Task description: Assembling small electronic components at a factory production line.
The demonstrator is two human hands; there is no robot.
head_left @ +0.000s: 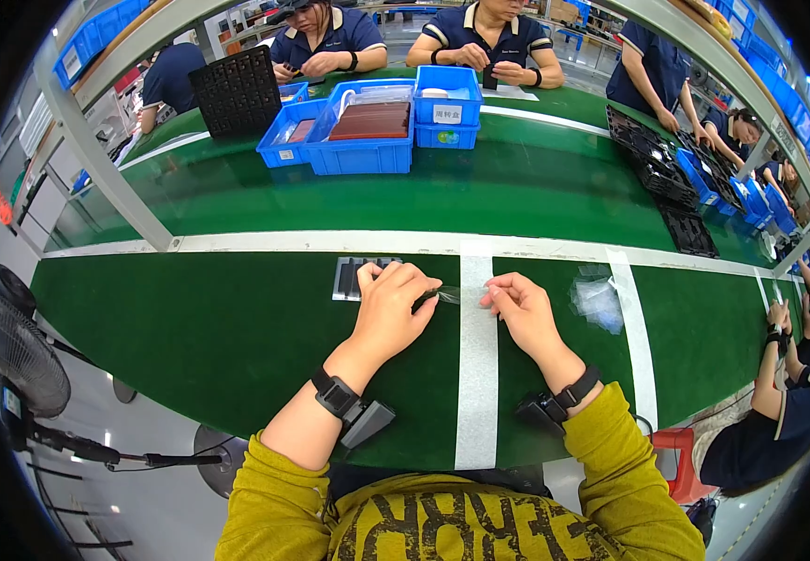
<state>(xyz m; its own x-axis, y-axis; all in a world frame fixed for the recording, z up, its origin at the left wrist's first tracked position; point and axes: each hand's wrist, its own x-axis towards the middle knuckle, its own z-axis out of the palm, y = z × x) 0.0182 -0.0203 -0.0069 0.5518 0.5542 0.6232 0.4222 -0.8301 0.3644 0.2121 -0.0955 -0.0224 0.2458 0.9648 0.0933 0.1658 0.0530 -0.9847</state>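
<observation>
My left hand (pixel 391 304) is closed in a pinch above the green table, left of a white strip. From its fingertips a small clear plastic piece (pixel 448 295) sticks out to the right, over the strip's edge. My right hand (pixel 525 313) is curled just right of the strip, thumb and fingers pressed together; whatever it may hold is too small to make out. Partly under my left hand lies a clear sheet with black strips (pixel 349 280). To the right of my right hand is a loose pile of clear plastic pieces (pixel 598 304).
Past a white ledge (pixel 311 243) stand blue bins (pixel 363 154), one with reddish-brown pieces. Black trays (pixel 653 164) lie at the far right. Metal posts (pixel 110 159) frame the bench. A fan (pixel 26 351) stands at the left. Co-workers sit across and at the right.
</observation>
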